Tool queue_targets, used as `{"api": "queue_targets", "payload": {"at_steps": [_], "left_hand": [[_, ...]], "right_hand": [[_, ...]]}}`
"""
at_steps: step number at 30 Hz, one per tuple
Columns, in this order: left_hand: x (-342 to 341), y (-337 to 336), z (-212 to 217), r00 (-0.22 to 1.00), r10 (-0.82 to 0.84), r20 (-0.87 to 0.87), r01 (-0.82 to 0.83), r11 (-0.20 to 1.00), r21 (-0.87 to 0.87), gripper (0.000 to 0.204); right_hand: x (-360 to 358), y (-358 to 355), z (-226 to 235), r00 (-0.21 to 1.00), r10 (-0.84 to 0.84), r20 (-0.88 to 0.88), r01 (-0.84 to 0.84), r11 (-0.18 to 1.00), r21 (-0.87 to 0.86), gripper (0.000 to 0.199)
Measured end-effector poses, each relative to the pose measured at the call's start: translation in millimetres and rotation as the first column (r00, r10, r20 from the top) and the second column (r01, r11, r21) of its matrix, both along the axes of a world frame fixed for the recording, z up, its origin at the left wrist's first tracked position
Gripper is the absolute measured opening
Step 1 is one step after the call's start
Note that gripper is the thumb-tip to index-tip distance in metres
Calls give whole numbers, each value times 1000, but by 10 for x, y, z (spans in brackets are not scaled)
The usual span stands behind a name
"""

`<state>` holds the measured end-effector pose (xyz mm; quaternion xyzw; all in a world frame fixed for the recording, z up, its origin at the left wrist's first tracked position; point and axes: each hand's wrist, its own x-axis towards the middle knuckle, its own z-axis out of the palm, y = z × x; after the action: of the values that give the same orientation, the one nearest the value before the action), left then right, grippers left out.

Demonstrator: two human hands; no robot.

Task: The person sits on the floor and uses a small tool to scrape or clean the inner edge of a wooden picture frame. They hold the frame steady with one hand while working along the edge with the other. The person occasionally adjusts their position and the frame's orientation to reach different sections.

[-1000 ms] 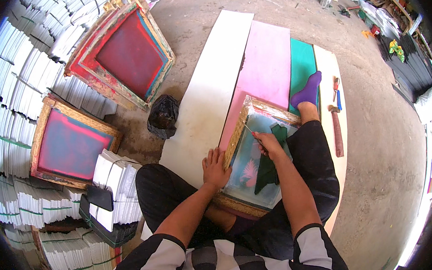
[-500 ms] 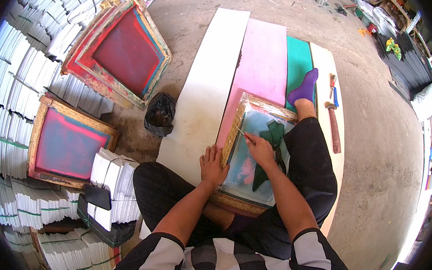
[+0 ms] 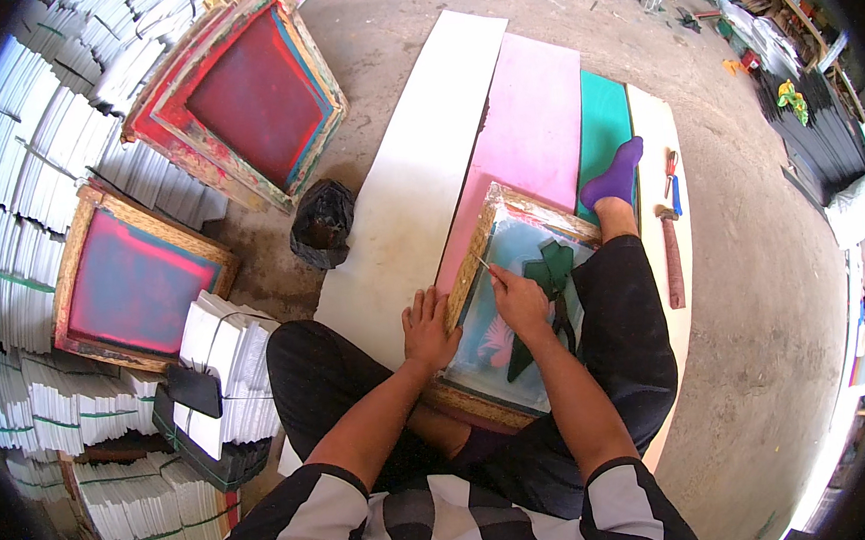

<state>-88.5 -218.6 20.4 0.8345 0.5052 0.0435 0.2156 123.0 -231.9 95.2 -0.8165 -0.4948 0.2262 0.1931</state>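
A wooden screen-printing frame (image 3: 468,281) with a pale blue mesh lies slanted between my legs, with a pink leaf-like print on its mesh. My left hand (image 3: 431,332) rests against the frame's left side, fingers spread and thumb by the wood. My right hand (image 3: 521,302) is closed around a thin metal-tipped tool (image 3: 483,262); its exact kind is hidden in the fist. The tip meets the left wooden bar near its upper part. Under and beside my right hand, dark green cloth-like pieces (image 3: 550,265) lie on the mesh.
A hammer (image 3: 672,258) and a red-handled tool (image 3: 670,168) lie on the cream board at right. White (image 3: 416,171), pink (image 3: 527,113) and green boards (image 3: 603,118) spread ahead. At left are a black plastic bag (image 3: 322,223), framed screens (image 3: 255,102) and bundled white stacks (image 3: 13,149).
The view has shifted slightly. My right hand and the tool tip stay at nearly the same place on the frame's left bar; my left hand has not visibly moved.
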Motion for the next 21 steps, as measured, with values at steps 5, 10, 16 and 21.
{"api": "queue_targets", "payload": {"at_steps": [5, 10, 16, 21], "left_hand": [[8, 7, 36, 1000, 0, -1, 0, 1000, -10, 81], [-3, 6, 25, 1000, 10, 10, -9, 999, -33, 81], [18, 5, 48, 1000, 4, -22, -5, 999, -35, 82], [26, 30, 42, 1000, 4, -17, -5, 998, -57, 82]], "right_hand": [[2, 4, 75, 1000, 3, -31, -5, 998, -64, 35], [-24, 49, 127, 990, 89, 107, -77, 991, -108, 33], [-53, 114, -46, 985, 126, 118, -107, 982, -156, 34], [113, 98, -260, 991, 97, -88, -89, 992, 84, 33]]}}
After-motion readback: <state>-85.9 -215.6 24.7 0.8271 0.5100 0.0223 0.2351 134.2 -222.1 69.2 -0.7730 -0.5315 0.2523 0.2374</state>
